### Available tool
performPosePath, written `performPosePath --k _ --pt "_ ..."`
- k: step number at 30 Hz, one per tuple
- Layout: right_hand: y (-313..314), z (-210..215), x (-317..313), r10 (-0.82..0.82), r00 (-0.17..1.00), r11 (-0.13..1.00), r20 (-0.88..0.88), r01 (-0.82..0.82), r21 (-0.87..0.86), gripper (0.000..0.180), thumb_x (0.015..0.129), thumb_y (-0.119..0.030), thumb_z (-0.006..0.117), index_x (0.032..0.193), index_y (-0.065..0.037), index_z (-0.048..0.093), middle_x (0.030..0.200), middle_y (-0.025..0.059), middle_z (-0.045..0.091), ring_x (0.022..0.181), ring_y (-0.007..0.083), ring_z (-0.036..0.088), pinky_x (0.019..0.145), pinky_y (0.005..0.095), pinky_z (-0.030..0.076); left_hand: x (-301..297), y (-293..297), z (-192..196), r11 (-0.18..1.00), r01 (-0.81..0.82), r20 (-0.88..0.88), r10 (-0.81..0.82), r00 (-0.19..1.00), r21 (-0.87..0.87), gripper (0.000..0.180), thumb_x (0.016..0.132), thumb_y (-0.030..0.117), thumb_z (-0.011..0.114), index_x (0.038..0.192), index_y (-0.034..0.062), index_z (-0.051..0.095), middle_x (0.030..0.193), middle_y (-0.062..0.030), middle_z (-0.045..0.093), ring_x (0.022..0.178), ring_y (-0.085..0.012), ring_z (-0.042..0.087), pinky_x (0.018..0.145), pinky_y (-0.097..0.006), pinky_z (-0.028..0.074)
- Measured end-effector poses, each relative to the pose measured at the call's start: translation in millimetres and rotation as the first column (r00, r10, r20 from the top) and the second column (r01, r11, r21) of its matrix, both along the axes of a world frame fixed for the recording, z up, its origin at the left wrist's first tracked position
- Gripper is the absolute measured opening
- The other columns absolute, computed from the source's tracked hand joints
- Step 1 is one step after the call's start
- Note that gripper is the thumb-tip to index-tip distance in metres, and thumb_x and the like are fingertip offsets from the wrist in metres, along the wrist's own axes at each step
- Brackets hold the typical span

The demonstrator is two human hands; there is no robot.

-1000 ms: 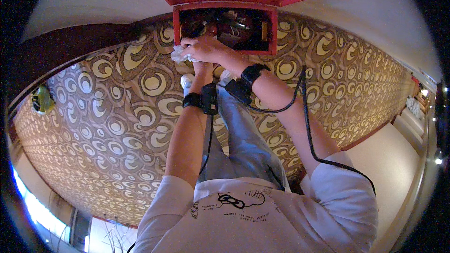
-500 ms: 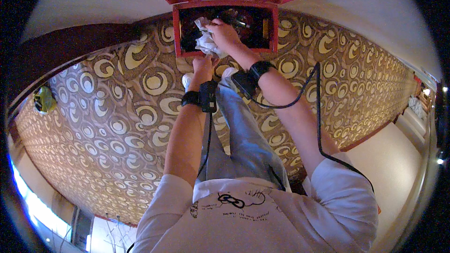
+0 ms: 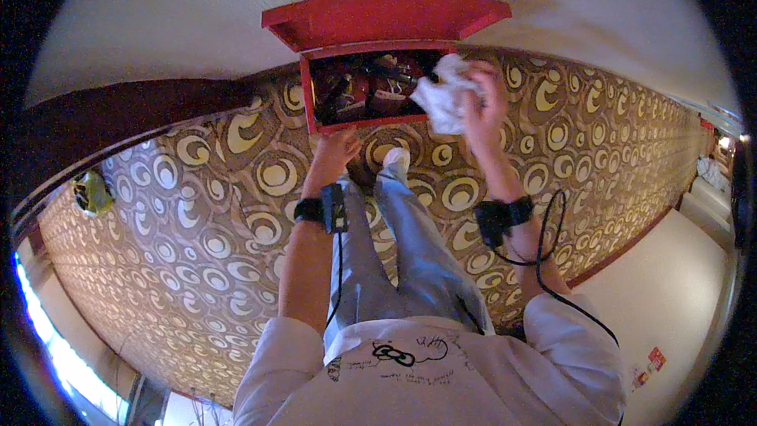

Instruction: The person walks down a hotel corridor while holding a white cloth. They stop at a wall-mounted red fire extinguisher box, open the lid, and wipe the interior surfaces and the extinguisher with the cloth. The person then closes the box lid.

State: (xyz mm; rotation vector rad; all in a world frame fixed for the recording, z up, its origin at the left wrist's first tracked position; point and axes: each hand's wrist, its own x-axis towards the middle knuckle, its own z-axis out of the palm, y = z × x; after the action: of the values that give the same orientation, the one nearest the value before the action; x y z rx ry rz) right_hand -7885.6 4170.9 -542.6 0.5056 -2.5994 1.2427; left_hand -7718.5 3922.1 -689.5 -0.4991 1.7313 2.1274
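Observation:
A red box (image 3: 307, 95) stands against the wall with its red lid (image 3: 386, 20) raised at the back. Several dark and dull-red items (image 3: 390, 95) lie inside, too dim to name. My left hand (image 3: 335, 154) is closed at the left part of the box's front rim, its fingertips partly hidden there. My right hand (image 3: 487, 102) is closed on a crumpled white cloth (image 3: 443, 102), held above the box's right front corner. Motion blurs the right fingers a little.
A patterned carpet (image 3: 260, 225) surrounds the box. A dark baseboard (image 3: 134, 102) runs along the wall at left. Farther left sits a yellow-green bag (image 3: 93, 193). A black cable (image 3: 568, 296) hangs from my right wrist strap (image 3: 505, 217).
My right hand has lifted the white cloth out of the box, moving right and nearer. My left hand has come away from the cloth to the front rim. The view has shifted slightly.

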Motion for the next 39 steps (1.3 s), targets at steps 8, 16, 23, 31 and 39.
performPosePath --k 8,16,23,31,39 --pt "63.4 43.7 -97.7 -0.311 0.809 0.882 0.499 0.441 -0.164 0.035 0.081 -0.035 0.057 0.090 -0.002 0.059 0.083 0.0068 0.059 0.079 0.0171 0.052 0.072 0.0293 0.041 -79.0 -105.6 83.5 0.688 -0.714 0.177 0.724 0.667 -0.129 0.018 0.082 0.022 0.054 0.094 0.0085 0.055 0.085 -0.0035 0.053 0.076 -0.0147 0.050 0.062 -0.029 0.043" --pt "28.7 61.4 -114.4 -0.167 0.749 0.924 0.641 0.346 -0.164 0.039 0.082 -0.036 0.051 0.097 0.000 0.059 0.084 0.0065 0.060 0.073 0.0168 0.055 0.066 0.0312 0.045 -157.3 -99.2 187.0 0.774 -0.562 -0.144 0.545 0.826 -0.293 0.055 0.086 0.036 0.053 0.125 -0.0026 0.042 0.128 -0.0130 0.045 0.114 -0.0248 0.045 0.093 -0.035 0.036" --pt "-23.7 21.3 -59.3 -0.048 0.838 0.590 0.543 0.462 -0.662 0.026 0.075 -0.026 0.063 0.088 -0.004 0.061 0.091 0.0090 0.064 0.080 0.0171 0.060 0.071 0.0326 0.047 -132.0 -125.5 95.4 0.698 -0.526 -0.133 0.536 0.834 -0.486 0.047 0.087 0.035 0.051 0.114 -0.0038 0.052 0.114 -0.0158 0.056 0.105 -0.0254 0.053 0.089 -0.031 0.040" --pt "-131.8 -50.3 -41.8 0.434 0.896 0.806 -0.091 -0.341 0.483 0.023 0.082 -0.024 0.050 0.101 -0.013 0.057 0.086 0.0026 0.064 0.078 0.0250 0.061 0.079 0.0342 0.044 -52.7 -76.4 -49.6 0.511 -0.213 -0.124 0.203 0.971 -0.833 0.060 0.079 0.039 0.059 0.122 -0.0015 0.044 0.114 -0.0166 0.054 0.104 -0.0331 0.052 0.086 -0.034 0.043" --pt "-202.1 -116.0 -64.8 0.846 0.534 0.375 -0.001 -0.593 0.713 0.019 0.080 -0.017 0.047 0.095 -0.011 0.057 0.100 0.0012 0.056 0.089 0.0156 0.057 0.067 0.0362 0.049 -35.6 -24.9 -10.2 0.415 -0.009 0.003 0.027 1.000 -0.910 0.072 0.076 0.033 0.063 0.131 0.0006 0.031 0.131 -0.0175 0.038 0.120 -0.0302 0.038 0.094 -0.040 0.036"
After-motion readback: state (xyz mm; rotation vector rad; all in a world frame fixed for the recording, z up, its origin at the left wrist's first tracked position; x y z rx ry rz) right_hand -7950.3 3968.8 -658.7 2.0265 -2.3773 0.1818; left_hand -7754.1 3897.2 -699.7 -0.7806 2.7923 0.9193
